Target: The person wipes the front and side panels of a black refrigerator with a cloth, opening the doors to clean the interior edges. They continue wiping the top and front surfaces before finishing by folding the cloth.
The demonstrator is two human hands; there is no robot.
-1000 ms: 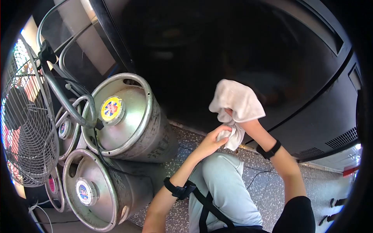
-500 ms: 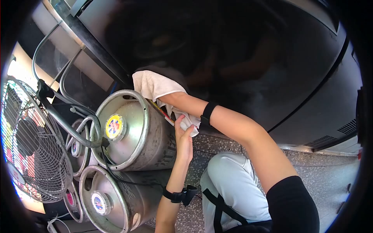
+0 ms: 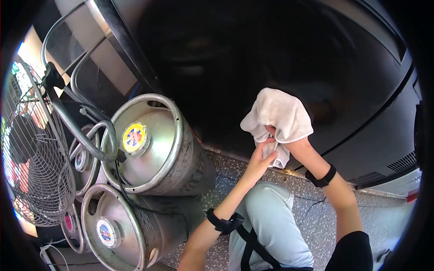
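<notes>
A whitish cloth is draped over my right hand, which lies against the glossy black panel. Most of the right fingers are hidden beneath the fabric, with a small part showing through a fold. My left hand pinches the cloth's hanging lower end between thumb and fingers, just below and left of the right hand. Both wrists wear black straps.
To the left stand metal kegs, a larger one with a yellow cap label and another nearer me. A fan on a bent tube stands beyond them. Speckled floor runs under the panel; vents sit at lower right.
Both hands and the cloth have moved right, away from the gap beside the larger keg to the middle of the black panel. The view has shifted slightly.
</notes>
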